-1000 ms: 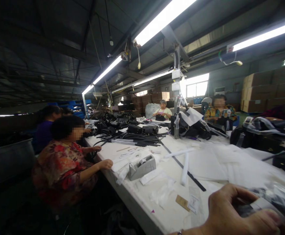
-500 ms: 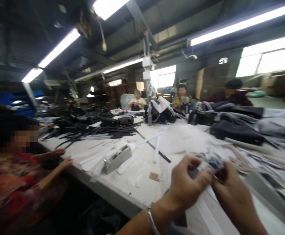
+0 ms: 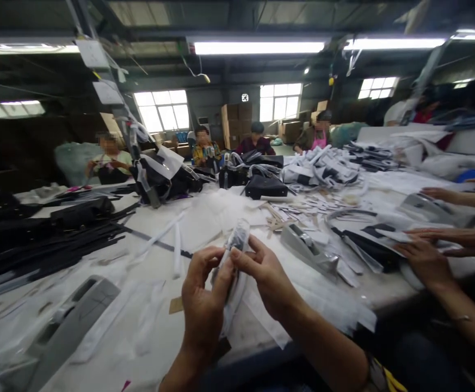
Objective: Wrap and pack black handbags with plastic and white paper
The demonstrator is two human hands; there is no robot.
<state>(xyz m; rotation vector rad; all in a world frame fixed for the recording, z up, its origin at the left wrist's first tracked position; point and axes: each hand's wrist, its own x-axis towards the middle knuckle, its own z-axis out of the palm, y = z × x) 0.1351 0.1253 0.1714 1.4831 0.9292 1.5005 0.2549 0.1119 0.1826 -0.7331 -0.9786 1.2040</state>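
My left hand and my right hand are raised together over the near edge of the white table. Both pinch a small clear plastic bag with a dark item inside, held upright between the fingertips. White paper strips hang below the bag. A grey tape dispenser sits just right of my right hand.
Another grey tape dispenser lies at the near left. Black straps are piled at the left, black bags in the middle. A co-worker's hands rest at the right edge. Several people sit along the far side.
The view has swung right along the table. My hands have come together and lifted the bag up to the centre; the person in the red patterned top has left the view.
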